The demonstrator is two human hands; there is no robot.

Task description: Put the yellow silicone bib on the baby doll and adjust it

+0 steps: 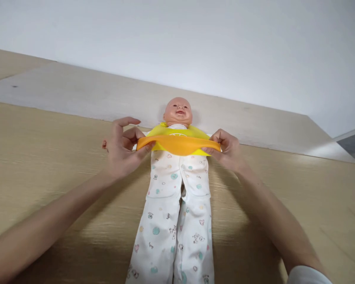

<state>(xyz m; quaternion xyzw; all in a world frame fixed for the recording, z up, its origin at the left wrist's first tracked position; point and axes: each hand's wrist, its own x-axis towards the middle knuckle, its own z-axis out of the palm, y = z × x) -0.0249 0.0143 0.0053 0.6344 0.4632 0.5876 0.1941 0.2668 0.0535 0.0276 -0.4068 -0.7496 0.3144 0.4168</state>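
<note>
Hands stretching a bib across a baby doll on a wooden table

Head view: the doll (pixel 177 173) lies on its back on the light wood table (pixel 47 157), head toward the white wall (pixel 195 35), dressed in a white printed sleepsuit. A yellow and orange bib (pixel 179 142) sits across its chest just below the chin. The left hand (pixel 122 148) is clamped on the bib's left end, thumb under the orange edge and fingers curled above it, the index finger raised. The right hand (pixel 227 150) is pinched shut on the bib's right end. Both forearms reach in from the bottom corners, and a white sleeve (pixel 309 275) shows at the right arm's lower edge
</note>
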